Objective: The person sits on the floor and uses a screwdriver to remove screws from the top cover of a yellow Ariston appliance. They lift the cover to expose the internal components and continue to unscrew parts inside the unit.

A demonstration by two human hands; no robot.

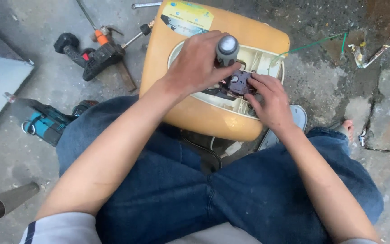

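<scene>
**Driver down on the small part inside the yellow housing**

Nearest you, your knees in blue jeans (pixel 231 190) frame the work, and the yellow appliance housing (pixel 190 113) rests just past them on the concrete floor (pixel 384 113), its pale inner cavity facing up.

Your left hand (pixel 197 63) is closed in a full fist around a screwdriver (pixel 227 49), the grey butt of the handle showing above your knuckles and the shaft pointing down into the cavity. Your right hand (pixel 269 99) rests on the small dark component (pixel 239 83) in that opening, fingers curled over its near edge to steady it; how firmly they pinch it cannot be told.

By my reading, you are working a screw on that component. The next move calls for keeping the tip square in the screw head while the right hand stops the part from turning.

The driver's tip and the screw are hidden under your left hand, and the wiring around the component is too small to make out.

To your left lie a teal power tool (pixel 46 124) and a metal tube (pixel 10 199); farther off, a black drill (pixel 91 56). A green wire (pixel 317 44) trails away on the right.
</scene>
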